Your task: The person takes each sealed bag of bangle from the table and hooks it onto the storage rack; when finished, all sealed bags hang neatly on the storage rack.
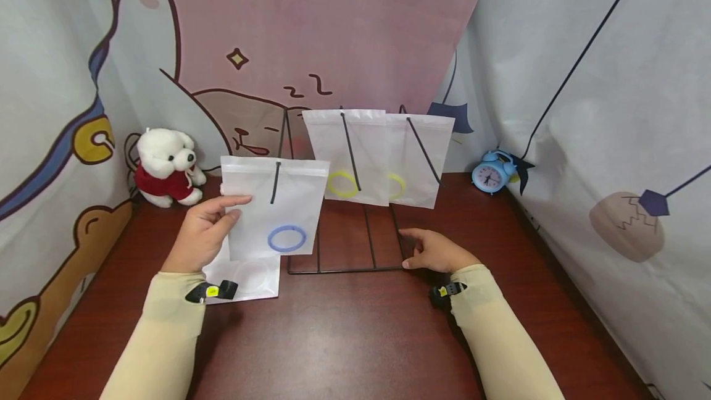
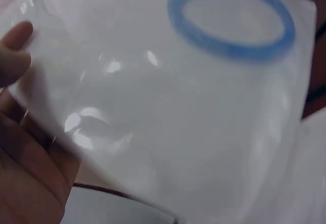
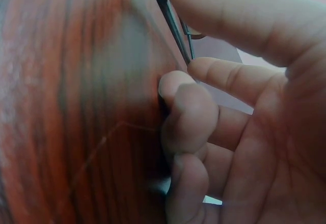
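A translucent white zip bag (image 1: 255, 215) with a blue ring (image 1: 286, 238) inside is at a left prong of a black wire rack (image 1: 344, 271), the prong coming through its top. My left hand (image 1: 202, 230) pinches its left edge, thumb and forefinger in front, other fingers behind. In the left wrist view the blue ring (image 2: 229, 51) shows through the bag's film. At the rack's front right corner, my right hand (image 1: 439, 252) grips the base wire (image 3: 173, 25). Two more zip bags hang on the other prongs, each with a yellow ring (image 1: 343, 184).
Another white zip bag (image 1: 255, 283) lies flat on the dark red wooden table (image 1: 344, 338), partly beneath the left one. A white plush dog (image 1: 166, 162) in red sits back left. A blue alarm clock (image 1: 491, 173) stands back right. Printed cloth hangs round the table.
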